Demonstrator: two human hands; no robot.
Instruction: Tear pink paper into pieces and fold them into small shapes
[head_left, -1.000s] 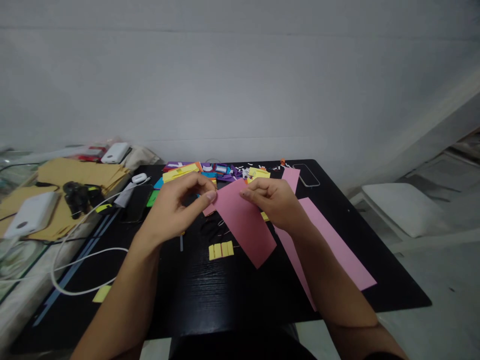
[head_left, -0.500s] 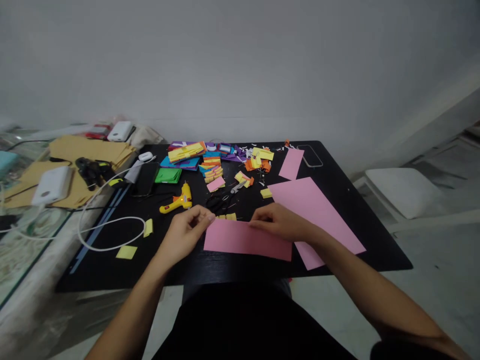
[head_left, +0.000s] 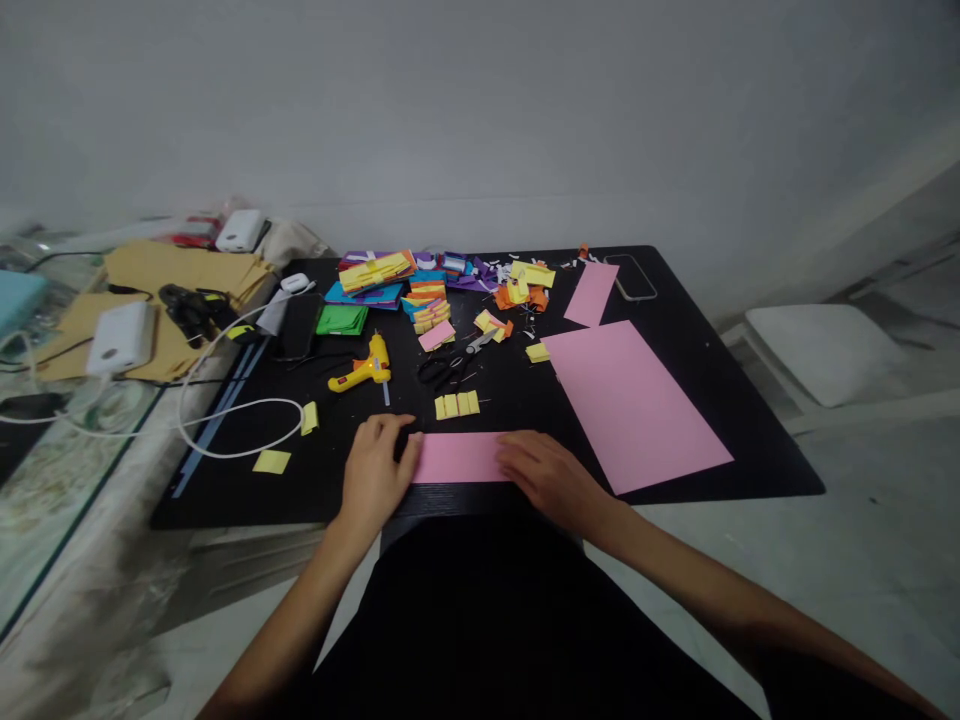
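A narrow pink paper strip (head_left: 459,458) lies flat near the front edge of the black table (head_left: 750,430). At its left end rests my left hand (head_left: 379,460), thumb on the paper and fingers apart. My right hand (head_left: 551,475) lies over the strip's right end, fingers spread and touching it. Beyond the strip sit a folded yellow paper piece (head_left: 457,404) and scissors (head_left: 454,365). A large pink sheet (head_left: 637,405) is to the right of my right hand.
A yellow glue gun (head_left: 364,367) stands left of the scissors. Colourful folded papers (head_left: 375,275) and scraps line the back. A white cable (head_left: 240,455) loops at the left, near a phone (head_left: 298,330). A white stool (head_left: 814,350) is at the right.
The pink paper has gone from a wider raised piece to a narrower one lying flat. My left hand has opened from a pinch, and my right hand has spread over the paper's right end.
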